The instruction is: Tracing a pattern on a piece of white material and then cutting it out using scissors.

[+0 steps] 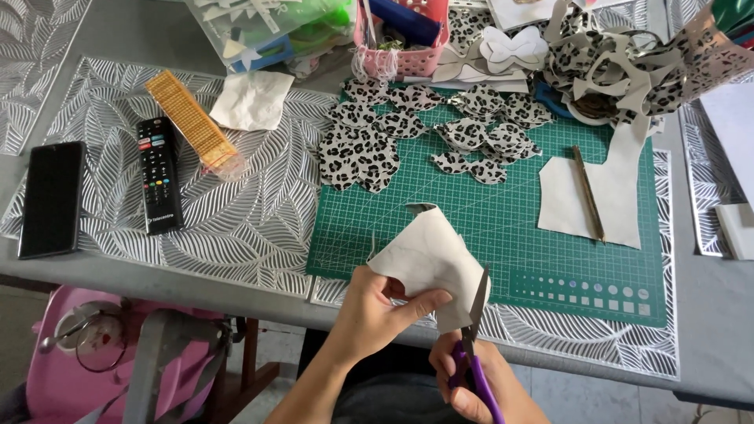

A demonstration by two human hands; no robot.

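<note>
Fingers (420,302) of left hand (377,310) pinch white sheet (428,259); right hand (479,385) fingers closed on purple scissors (473,345); green cutting mat (503,228) on grey table (711,330).

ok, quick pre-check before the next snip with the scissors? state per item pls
1. Left hand grips the white sheet, thumb on top: ok.
2. Right hand holds the purple-handled scissors: ok.
3. Blades meet the sheet's right edge: ok.
4. Left fingertips away from the blades: not ok, the thumb tip lies close beside them.
5. Cut line marked on the sheet: cannot tell, none shows on this side.
6. Green cutting mat beyond the sheet keeps the leopard-print pieces and the pencil apart from the cut: ok.
</note>
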